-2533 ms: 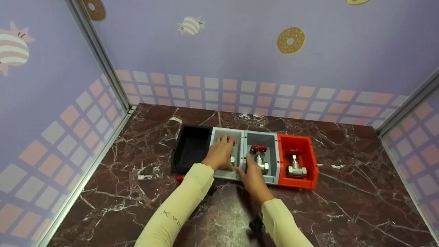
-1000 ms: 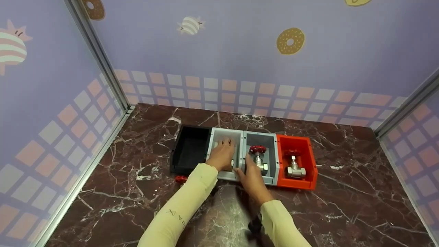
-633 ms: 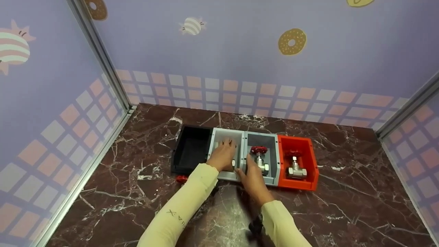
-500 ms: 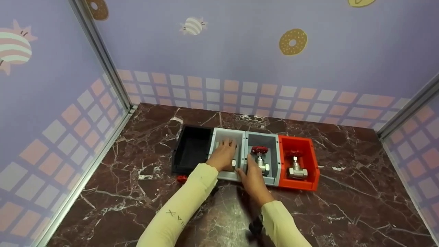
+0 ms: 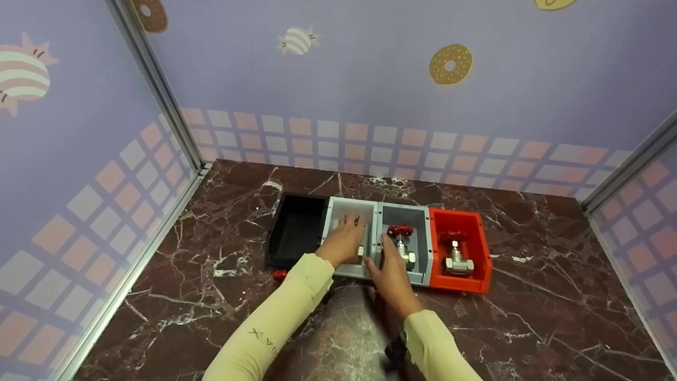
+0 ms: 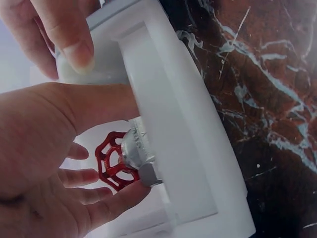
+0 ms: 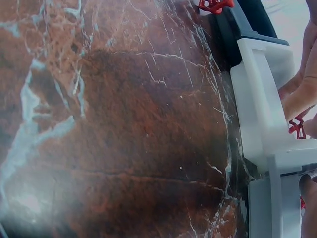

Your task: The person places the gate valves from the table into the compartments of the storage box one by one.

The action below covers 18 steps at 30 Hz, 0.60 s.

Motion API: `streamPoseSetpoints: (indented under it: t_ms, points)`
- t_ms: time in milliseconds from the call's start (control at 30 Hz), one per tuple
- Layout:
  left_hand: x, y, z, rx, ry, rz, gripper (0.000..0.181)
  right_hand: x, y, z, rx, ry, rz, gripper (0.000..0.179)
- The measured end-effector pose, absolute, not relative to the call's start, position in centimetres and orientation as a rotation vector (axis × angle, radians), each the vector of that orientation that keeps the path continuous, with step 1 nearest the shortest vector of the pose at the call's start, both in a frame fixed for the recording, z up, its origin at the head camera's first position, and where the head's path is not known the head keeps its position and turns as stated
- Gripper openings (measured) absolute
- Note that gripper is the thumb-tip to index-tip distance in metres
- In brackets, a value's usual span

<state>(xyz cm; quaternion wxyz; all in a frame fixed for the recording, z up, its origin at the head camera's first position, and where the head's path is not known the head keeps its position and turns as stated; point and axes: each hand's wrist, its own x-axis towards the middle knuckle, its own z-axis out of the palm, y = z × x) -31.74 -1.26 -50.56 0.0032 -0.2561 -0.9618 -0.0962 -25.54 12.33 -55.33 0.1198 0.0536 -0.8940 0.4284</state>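
My left hand [image 5: 344,241] reaches down into the white bin [image 5: 365,211], its fingers round a metal valve with a red handwheel [image 6: 111,161]. Left wrist view: the thumb lies on one side of the valve, the other fingers opposite; one fingertip meets the hex nut [image 6: 148,173]. The thumb's tip is hidden behind the bin's front lip. My right hand [image 5: 392,272] pinches the wall between the white and the grey bin [image 5: 404,214], thumb towards the white side, fingers on the grey side. A similar valve [image 5: 400,246] stands upright in the grey bin, handwheel up.
At the row's right end, a red bin [image 5: 476,227] holds another valve [image 5: 457,264]. The black bin [image 5: 299,227] at the left end shows a bare floor. Another red handwheel [image 5: 280,275] lies on the marble table [image 5: 539,307] in front of it. Patterned panels enclose the table.
Inside the white bin, my left hand has shifted slightly towards me, and its forearm has just swung a little left. My right hand keeps its place at the dividing wall. The bins stay put.
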Motion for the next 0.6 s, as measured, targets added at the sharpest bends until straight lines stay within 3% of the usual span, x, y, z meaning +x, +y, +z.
streamPoseSetpoints:
  t_ms: [267,600]
  points:
    - [-31.1,-1.7,-49.5,-0.762,-3.058,-0.251,0.067,-25.5,12.2,-55.1,0.167,-2.565,1.226,0.063]
    - [-30.2,-2.7,-48.8,-0.781,-2.998,-0.263,0.063,-25.2,12.0,-54.6,0.133,-2.551,1.216,0.063]
